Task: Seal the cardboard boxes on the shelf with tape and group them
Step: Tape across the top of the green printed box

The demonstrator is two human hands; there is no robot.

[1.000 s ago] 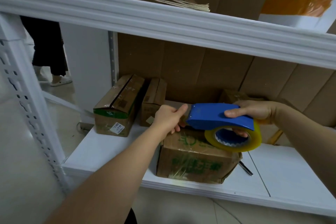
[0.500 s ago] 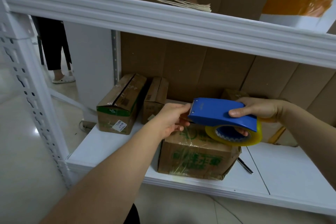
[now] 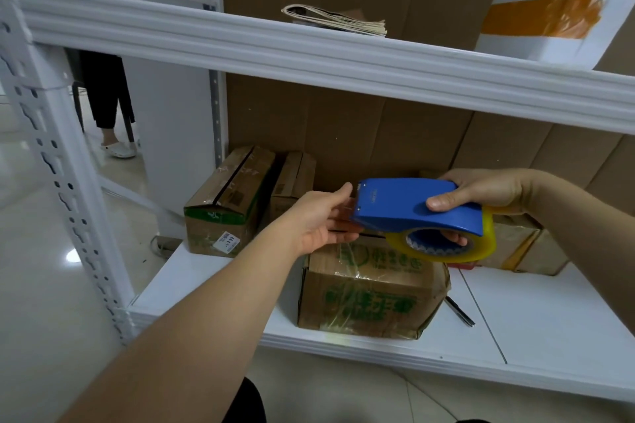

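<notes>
We lift the dispenser [image 3: 417, 208] off the box [image 3: 371, 288]
Right hand [image 3: 481, 192] grips it; left hand [image 3: 321, 223], now uncurled at its 9 o'clock end, seems to free the tape.

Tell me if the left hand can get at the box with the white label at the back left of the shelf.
Probably yes. The left hand is at the tape dispenser's front end, and the labelled box sits just to its left with nothing between them on the shelf.

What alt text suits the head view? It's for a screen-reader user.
A right hand grips a blue tape dispenser above a cardboard box on a white shelf; the left hand reaches its front end.
</notes>
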